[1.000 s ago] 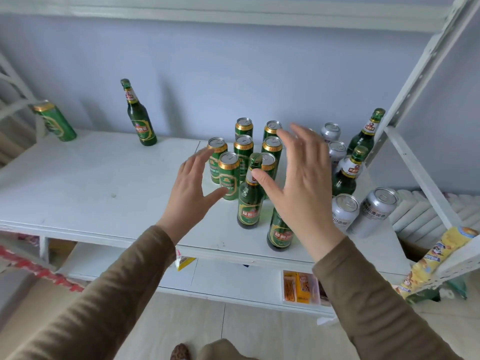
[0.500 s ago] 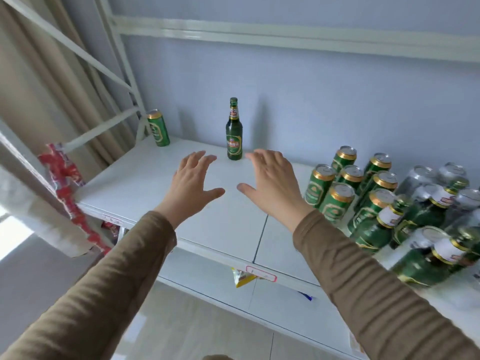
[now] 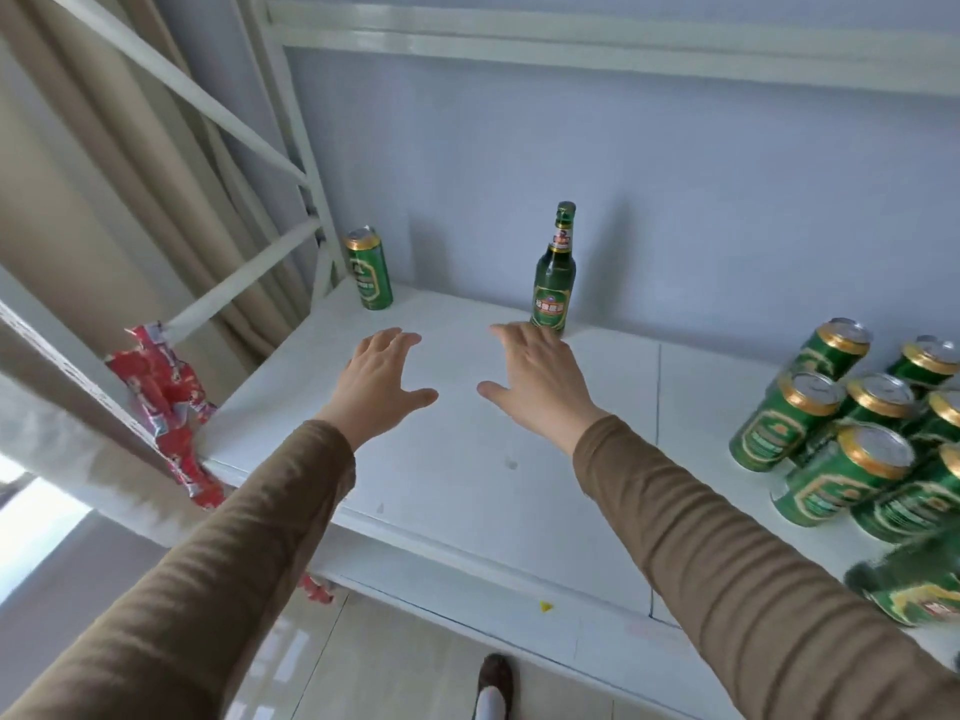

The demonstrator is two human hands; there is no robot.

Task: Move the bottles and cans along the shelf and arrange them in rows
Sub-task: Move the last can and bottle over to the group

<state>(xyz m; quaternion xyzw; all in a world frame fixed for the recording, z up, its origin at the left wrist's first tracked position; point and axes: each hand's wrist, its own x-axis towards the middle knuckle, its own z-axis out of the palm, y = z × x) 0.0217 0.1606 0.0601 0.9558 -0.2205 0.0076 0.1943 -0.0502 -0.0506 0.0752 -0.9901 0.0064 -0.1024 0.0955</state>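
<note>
A green glass bottle point(image 3: 554, 272) stands upright at the back of the white shelf point(image 3: 467, 459), against the wall. A single green can point(image 3: 370, 270) stands in the shelf's back left corner. A cluster of several green cans point(image 3: 852, 428) crowds the right side, partly cut off by the frame edge. My left hand point(image 3: 382, 379) hovers over the shelf with fingers spread, holding nothing. My right hand point(image 3: 535, 379) is likewise spread and empty, its fingertips just in front of the bottle's base.
White metal uprights and diagonal braces point(image 3: 228, 116) frame the shelf's left end, with a beige curtain point(image 3: 78, 174) behind. A red wrapper point(image 3: 166, 402) hangs on the left frame. A lower shelf point(image 3: 519, 626) and tiled floor lie below.
The view has swung from the can cluster to the shelf's left part and moved closer. Both hands, open throughout, have reached further toward the lone bottle.
</note>
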